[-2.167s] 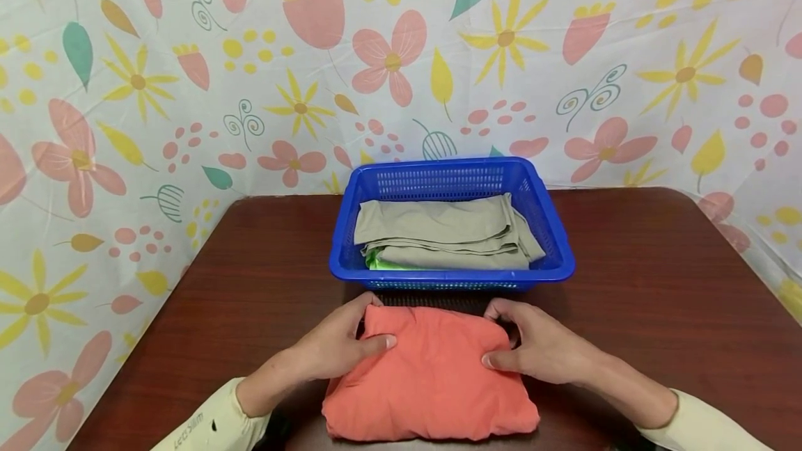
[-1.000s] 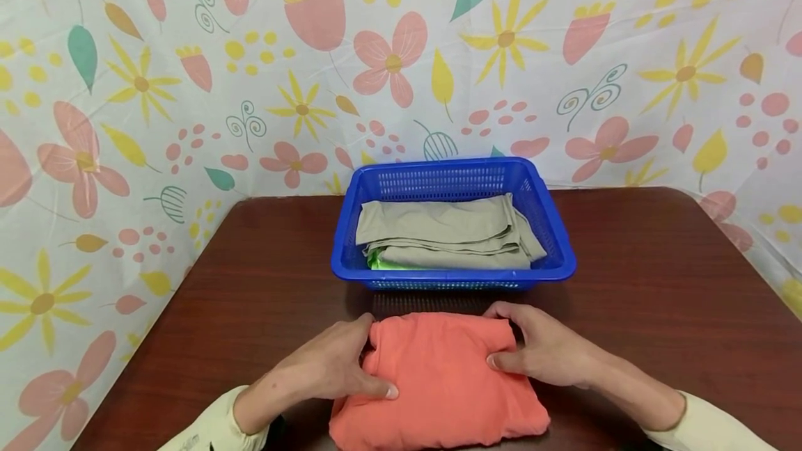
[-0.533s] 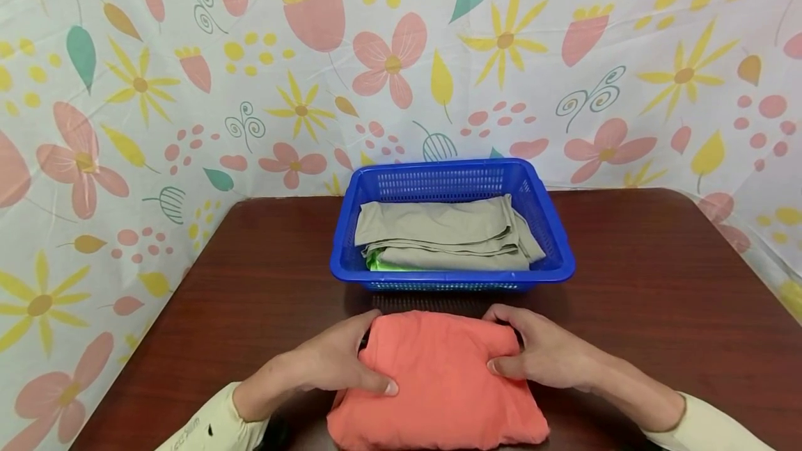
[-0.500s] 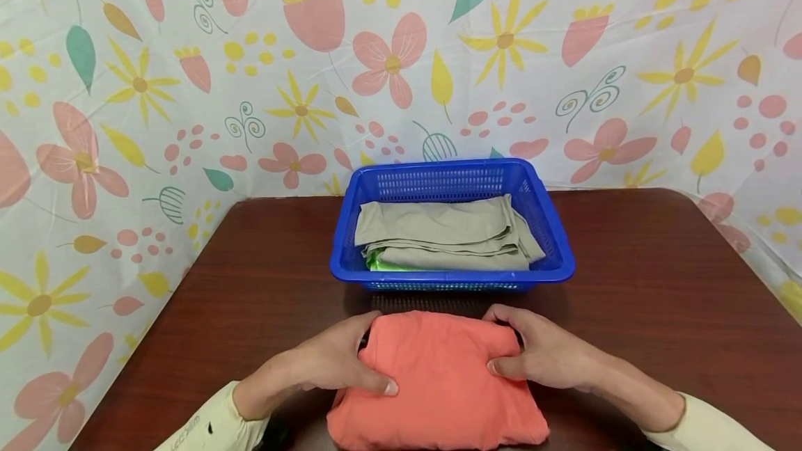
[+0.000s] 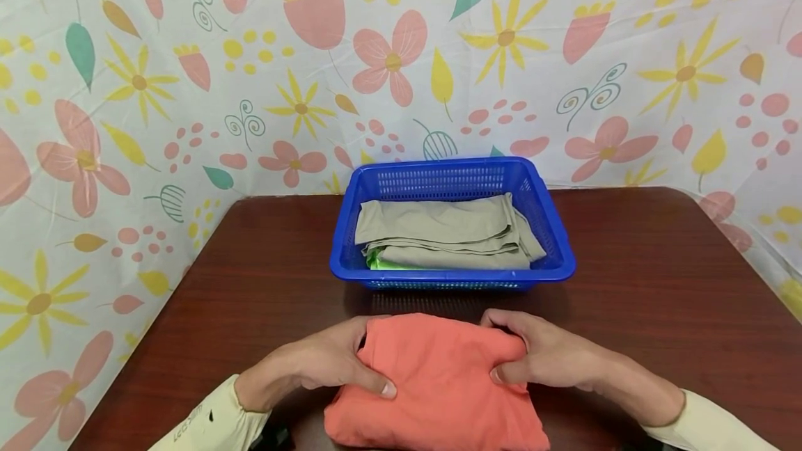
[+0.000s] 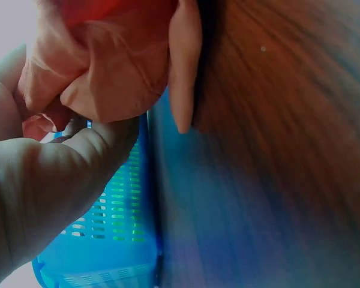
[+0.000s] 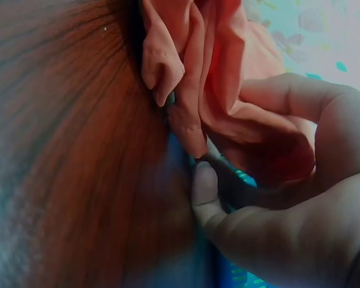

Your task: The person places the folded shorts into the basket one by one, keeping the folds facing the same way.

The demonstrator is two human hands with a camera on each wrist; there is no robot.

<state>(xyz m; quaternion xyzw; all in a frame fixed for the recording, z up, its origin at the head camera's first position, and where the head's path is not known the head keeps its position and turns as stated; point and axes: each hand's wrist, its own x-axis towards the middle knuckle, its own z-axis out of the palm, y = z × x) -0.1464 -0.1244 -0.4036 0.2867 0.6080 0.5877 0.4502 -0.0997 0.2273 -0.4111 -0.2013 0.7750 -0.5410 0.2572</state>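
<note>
A folded coral-red cloth (image 5: 438, 381), probably a garment, lies on the table at the bottom centre of the head view. My left hand (image 5: 332, 357) grips its left side, thumb on top and fingers behind the far edge. On the right side my right hand (image 5: 551, 353) does the same, its thumb pressing the top. In the left wrist view, loose folds of the cloth (image 6: 114, 66) hang over the left hand (image 6: 60, 174). From the right wrist, the right hand (image 7: 300, 198) is curled round the layered end of the cloth (image 7: 198, 78).
Just beyond the cloth stands a blue plastic basket (image 5: 451, 275). Inside it lies a folded beige cloth (image 5: 438, 221) over something bright green (image 5: 388, 263). The dark wooden table (image 5: 263, 277) reaches back to a flower-printed curtain (image 5: 401, 54).
Both hands have drawn the cloth slightly toward the near edge since the earliest frame. Over the last half second its top has creased a little between the hands. The basket stays put.
</note>
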